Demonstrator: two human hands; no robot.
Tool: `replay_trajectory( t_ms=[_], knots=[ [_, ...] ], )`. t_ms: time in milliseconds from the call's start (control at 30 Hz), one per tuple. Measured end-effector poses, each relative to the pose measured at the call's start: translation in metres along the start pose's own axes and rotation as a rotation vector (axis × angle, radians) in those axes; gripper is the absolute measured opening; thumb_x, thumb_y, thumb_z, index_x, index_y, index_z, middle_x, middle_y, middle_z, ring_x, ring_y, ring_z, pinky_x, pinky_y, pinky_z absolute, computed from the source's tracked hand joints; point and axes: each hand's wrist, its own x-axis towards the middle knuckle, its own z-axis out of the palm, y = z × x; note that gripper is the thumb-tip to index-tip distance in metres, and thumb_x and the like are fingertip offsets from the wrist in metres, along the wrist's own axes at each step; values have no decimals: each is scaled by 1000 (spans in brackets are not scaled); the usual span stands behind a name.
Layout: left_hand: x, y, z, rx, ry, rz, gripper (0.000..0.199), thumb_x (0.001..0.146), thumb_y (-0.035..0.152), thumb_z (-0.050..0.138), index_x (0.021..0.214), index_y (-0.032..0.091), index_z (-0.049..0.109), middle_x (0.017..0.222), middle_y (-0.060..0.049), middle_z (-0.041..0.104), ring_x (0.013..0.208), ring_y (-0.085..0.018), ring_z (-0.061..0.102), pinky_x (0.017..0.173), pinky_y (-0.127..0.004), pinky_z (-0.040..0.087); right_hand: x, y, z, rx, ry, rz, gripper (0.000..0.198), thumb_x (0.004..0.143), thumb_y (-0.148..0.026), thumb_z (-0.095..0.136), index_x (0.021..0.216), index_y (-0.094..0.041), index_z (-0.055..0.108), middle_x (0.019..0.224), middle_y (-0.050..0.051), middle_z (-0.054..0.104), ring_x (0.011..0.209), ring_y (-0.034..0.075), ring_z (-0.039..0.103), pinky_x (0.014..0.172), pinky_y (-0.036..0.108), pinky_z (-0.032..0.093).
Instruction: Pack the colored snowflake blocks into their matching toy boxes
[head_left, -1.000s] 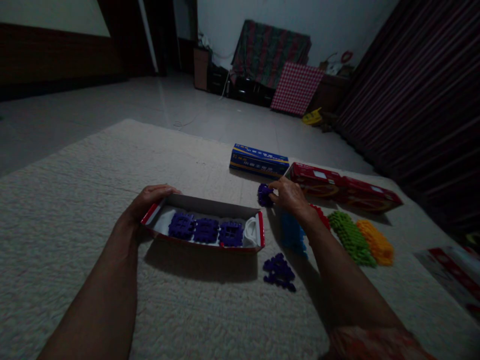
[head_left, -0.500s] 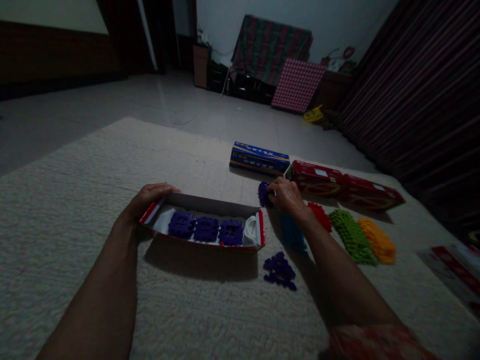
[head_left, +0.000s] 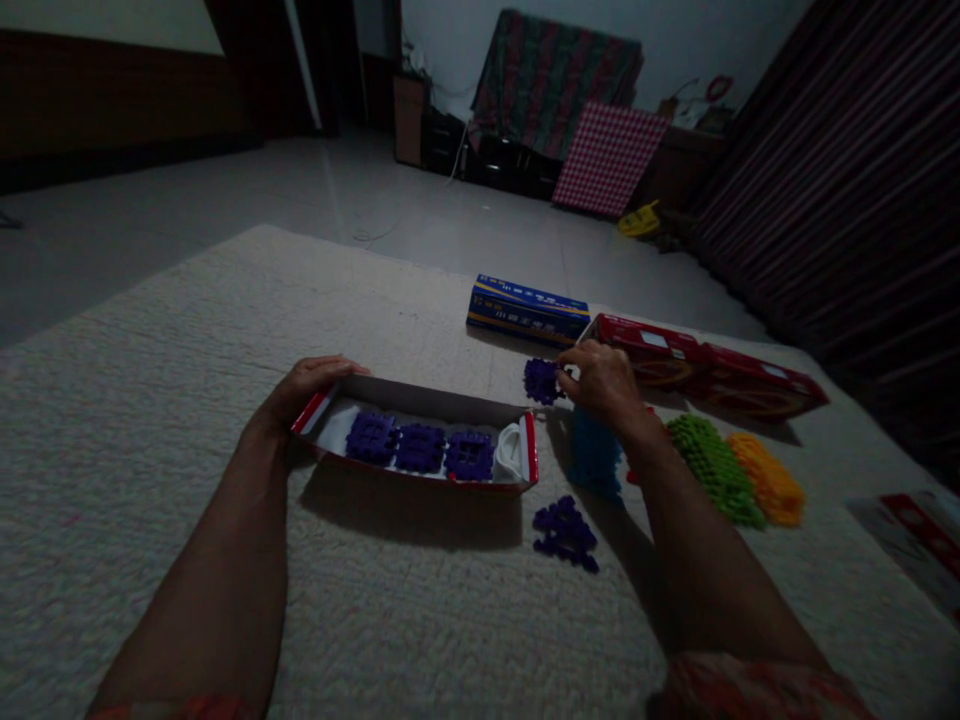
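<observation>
My left hand (head_left: 319,380) grips the left end of an open red-and-white cardboard box (head_left: 420,395), fingers over its far edge. Inside lie several purple interlocking plastic pieces (head_left: 420,449) in a row, with a white looped item (head_left: 509,452) at the right end. My right hand (head_left: 604,383) is closed in a pinch at the right edge of another purple interlocking piece (head_left: 541,381) beyond the box; its fingertips are partly hidden. Under that wrist stands a blue stack of pieces (head_left: 595,460). Loose purple pieces (head_left: 565,535) lie nearer me, right of the box.
Green pieces (head_left: 716,470) and orange pieces (head_left: 766,480) lie in piles at the right. A blue box (head_left: 527,311) and red boxes (head_left: 705,372) line the far side of the pale mat (head_left: 187,330). Another red-and-white box (head_left: 926,530) is at the right edge.
My right hand has shifted right relative to the purple piece, exposing more of it. The left hand stays on the box. The whole view has moved slightly.
</observation>
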Motion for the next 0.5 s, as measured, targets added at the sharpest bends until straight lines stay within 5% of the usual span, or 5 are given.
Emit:
replay_trajectory(
  t_ms=[100, 233, 500],
  knots=[
    [2, 0, -1, -14, -8, -7, 27, 65, 47, 82, 71, 21, 80, 74, -7, 74, 70, -24, 65, 64, -35, 55, -2, -6, -17, 86, 86, 44, 27, 93, -25, 59, 107, -15, 80, 104, 14, 77, 93, 27, 69, 84, 39, 47],
    [1, -3, -2, -40, -25, -10, 26, 69, 45, 79, 75, 20, 80, 74, -7, 74, 68, -24, 64, 64, -34, 53, -11, -39, -41, 293, 139, -95, 22, 91, -26, 61, 102, -18, 79, 102, 10, 78, 91, 24, 70, 83, 36, 51],
    [5, -11, -6, -51, -79, 36, 22, 75, 41, 74, 78, 20, 79, 74, -6, 73, 67, -21, 64, 65, -34, 50, -27, -155, -58, 198, -143, -387, 22, 98, -21, 56, 104, -17, 77, 100, 12, 76, 86, 21, 69, 73, 31, 49]
  ],
)
